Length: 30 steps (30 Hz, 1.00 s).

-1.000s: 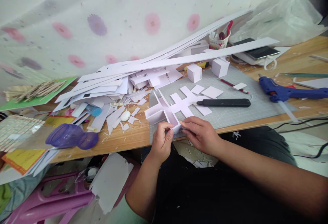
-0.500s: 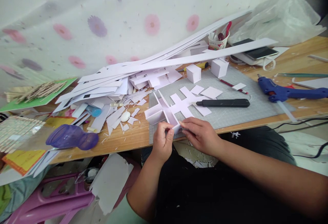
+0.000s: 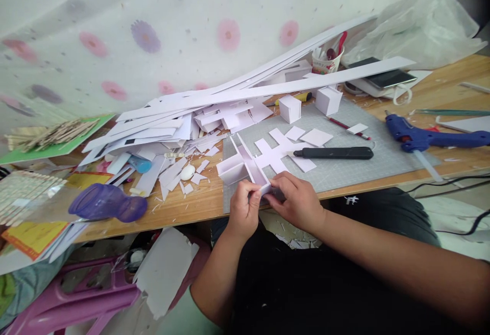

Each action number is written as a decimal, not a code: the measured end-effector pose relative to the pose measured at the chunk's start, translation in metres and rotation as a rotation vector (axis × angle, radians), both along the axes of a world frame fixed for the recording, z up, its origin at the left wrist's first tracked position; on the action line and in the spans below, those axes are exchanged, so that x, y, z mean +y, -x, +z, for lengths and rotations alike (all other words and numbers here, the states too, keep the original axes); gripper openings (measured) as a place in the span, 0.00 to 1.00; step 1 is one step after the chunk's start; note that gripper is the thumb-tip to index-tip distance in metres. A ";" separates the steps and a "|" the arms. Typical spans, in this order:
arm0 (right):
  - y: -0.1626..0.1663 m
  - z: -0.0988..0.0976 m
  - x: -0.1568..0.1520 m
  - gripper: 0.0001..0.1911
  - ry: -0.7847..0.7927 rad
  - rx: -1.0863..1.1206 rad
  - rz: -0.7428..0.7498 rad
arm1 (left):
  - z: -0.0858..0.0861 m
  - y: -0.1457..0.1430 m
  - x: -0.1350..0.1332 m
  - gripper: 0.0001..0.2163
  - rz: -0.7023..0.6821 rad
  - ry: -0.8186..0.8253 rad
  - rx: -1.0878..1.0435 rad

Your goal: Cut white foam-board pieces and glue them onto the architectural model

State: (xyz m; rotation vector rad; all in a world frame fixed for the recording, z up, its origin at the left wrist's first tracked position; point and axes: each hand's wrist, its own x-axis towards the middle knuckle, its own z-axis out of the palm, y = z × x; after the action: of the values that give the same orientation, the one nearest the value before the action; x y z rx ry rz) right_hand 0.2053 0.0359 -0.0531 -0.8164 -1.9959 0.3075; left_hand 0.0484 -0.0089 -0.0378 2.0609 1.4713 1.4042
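Both my hands pinch the near end of a white foam-board piece [image 3: 245, 167] with folded-up walls, at the front edge of the grey cutting mat [image 3: 344, 166]. My left hand [image 3: 243, 211] grips its near corner from the left, fingers curled. My right hand [image 3: 296, 199] holds the same end from the right, thumb and fingers pressed on it. A flat cross-shaped white cutout [image 3: 277, 153] lies just behind, touching the folded piece. A black utility knife [image 3: 333, 153] rests on the mat to the right of it.
A heap of white board strips and scraps [image 3: 184, 120] fills the left and back of the wooden table. Two small white cubes [image 3: 290, 109] stand on the mat's far side. A blue glue gun [image 3: 429, 138] lies right, a purple bottle [image 3: 107, 203] left, a pink stool [image 3: 72, 299] below.
My hands have closed in on the near end of the folded piece; my right fingers curled further over it. The piece shifted slightly.
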 end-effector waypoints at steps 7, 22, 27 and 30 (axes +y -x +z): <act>0.008 -0.001 -0.002 0.04 0.011 0.016 -0.061 | 0.001 0.003 0.000 0.03 -0.022 0.019 -0.008; 0.008 0.006 -0.002 0.05 0.063 0.125 0.007 | -0.003 0.001 -0.001 0.04 -0.009 -0.026 -0.021; 0.008 0.006 -0.003 0.05 0.056 0.131 0.002 | -0.004 0.006 -0.003 0.04 -0.026 0.021 -0.042; 0.006 0.005 -0.003 0.04 0.078 0.126 0.019 | -0.004 0.009 -0.005 0.06 -0.033 0.099 -0.084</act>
State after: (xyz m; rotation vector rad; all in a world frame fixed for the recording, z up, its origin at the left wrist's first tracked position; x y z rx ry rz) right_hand 0.1990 0.0334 -0.0477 -0.8068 -1.8848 0.4396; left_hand 0.0395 -0.0137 -0.0416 1.9336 1.4367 1.3602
